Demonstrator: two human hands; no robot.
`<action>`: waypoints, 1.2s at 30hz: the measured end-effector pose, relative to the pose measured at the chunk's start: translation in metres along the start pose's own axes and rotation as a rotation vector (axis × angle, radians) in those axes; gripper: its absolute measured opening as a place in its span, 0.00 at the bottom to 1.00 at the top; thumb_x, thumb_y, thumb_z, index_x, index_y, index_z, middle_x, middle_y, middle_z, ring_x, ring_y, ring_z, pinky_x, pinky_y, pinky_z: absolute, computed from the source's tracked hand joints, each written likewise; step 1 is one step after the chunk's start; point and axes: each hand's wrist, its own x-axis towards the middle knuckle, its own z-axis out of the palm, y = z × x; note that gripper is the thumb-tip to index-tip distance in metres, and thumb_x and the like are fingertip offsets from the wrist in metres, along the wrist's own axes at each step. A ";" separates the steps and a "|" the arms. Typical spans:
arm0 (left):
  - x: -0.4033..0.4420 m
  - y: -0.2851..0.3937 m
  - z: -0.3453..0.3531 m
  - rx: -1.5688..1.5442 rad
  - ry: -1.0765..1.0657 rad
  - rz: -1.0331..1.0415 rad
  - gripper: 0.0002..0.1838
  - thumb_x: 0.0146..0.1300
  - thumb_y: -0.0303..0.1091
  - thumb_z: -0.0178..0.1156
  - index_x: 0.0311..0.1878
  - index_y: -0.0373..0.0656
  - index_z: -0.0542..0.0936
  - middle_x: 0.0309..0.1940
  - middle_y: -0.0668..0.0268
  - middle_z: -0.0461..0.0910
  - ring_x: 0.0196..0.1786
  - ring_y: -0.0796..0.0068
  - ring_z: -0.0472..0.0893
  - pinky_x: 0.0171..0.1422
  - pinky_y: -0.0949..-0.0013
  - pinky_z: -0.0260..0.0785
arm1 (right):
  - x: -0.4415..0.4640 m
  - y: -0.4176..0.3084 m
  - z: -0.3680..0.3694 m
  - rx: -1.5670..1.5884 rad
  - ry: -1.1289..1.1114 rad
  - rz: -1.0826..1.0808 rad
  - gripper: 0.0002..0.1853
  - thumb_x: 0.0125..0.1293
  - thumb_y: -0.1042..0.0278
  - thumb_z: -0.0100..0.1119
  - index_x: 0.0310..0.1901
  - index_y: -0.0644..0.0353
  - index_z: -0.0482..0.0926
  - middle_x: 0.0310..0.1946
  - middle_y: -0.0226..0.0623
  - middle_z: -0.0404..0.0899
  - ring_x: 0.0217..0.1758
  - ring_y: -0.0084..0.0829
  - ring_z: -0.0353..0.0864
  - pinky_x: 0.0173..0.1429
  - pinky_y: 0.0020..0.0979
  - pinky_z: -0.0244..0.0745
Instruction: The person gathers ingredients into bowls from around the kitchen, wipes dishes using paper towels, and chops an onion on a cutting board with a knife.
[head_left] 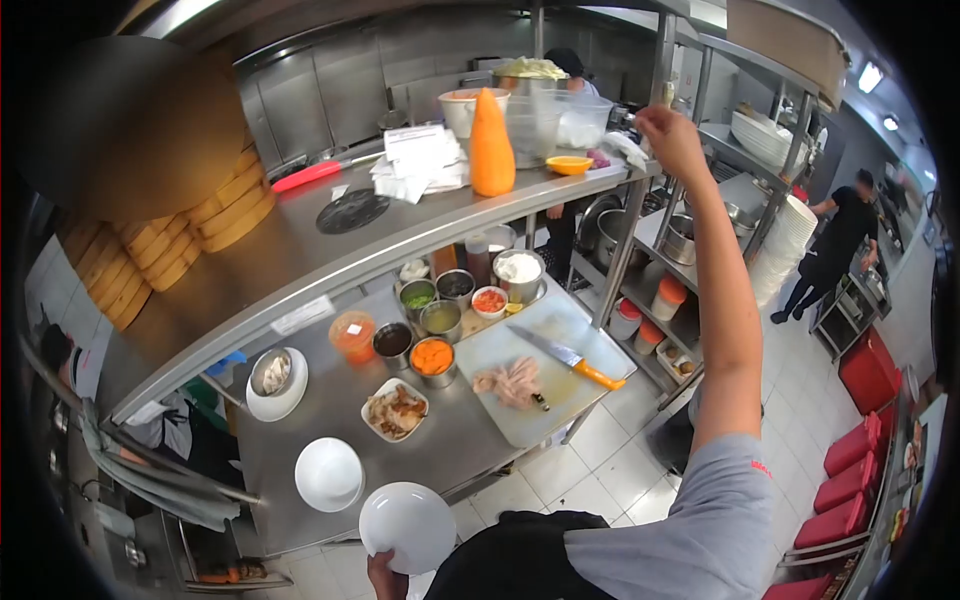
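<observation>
My left hand (388,575) grips the near edge of a white plate (407,527), low in the view beside the steel counter. Stretched up to the right, my right hand (668,135) has its fingers closed near the end of the upper shelf, close to a white cloth (627,150); what it holds, if anything, is too small to name. A white bowl (329,474) stands on the counter near the plate. Sliced meat (510,382) and an orange-handled knife (568,356) lie on the cutting board (515,432). A square bowl (395,410) holds browned food.
Metal tubs, one with sliced carrot (433,358), line the counter's back. On the upper shelf (420,231) stand a peeled carrot (491,145), papers (420,160) and bamboo steamers (225,205). A metal post (622,260) rises at the right. Other people stand farther off.
</observation>
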 end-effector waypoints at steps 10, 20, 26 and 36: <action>0.034 -0.010 0.066 -0.028 -0.101 -0.027 0.31 0.53 0.27 0.58 0.63 0.32 0.68 0.53 0.52 0.76 0.55 0.52 0.79 0.60 0.52 0.74 | 0.020 0.035 0.042 -0.307 -0.054 -0.005 0.11 0.61 0.61 0.64 0.38 0.59 0.84 0.33 0.48 0.85 0.40 0.51 0.85 0.46 0.46 0.79; 0.047 -0.046 0.077 -0.045 -0.042 -0.037 0.27 0.56 0.27 0.59 0.61 0.32 0.70 0.48 0.53 0.78 0.50 0.54 0.81 0.56 0.51 0.77 | 0.012 0.050 0.023 -0.030 0.352 0.036 0.12 0.68 0.64 0.55 0.49 0.61 0.75 0.41 0.56 0.81 0.42 0.59 0.82 0.45 0.51 0.76; 0.026 -0.033 0.104 0.026 0.037 -0.109 0.22 0.58 0.25 0.60 0.57 0.29 0.74 0.46 0.52 0.81 0.49 0.53 0.83 0.57 0.50 0.77 | -0.018 0.053 -0.008 0.599 0.485 0.005 0.17 0.76 0.57 0.55 0.47 0.67 0.79 0.37 0.32 0.76 0.41 0.27 0.72 0.53 0.27 0.68; 0.022 -0.033 0.064 0.339 -0.109 0.004 0.26 0.59 0.28 0.61 0.62 0.35 0.71 0.51 0.55 0.79 0.52 0.55 0.81 0.58 0.51 0.77 | -0.373 0.002 0.084 1.155 -0.085 0.768 0.20 0.75 0.42 0.51 0.35 0.50 0.75 0.20 0.22 0.68 0.17 0.18 0.65 0.23 0.24 0.59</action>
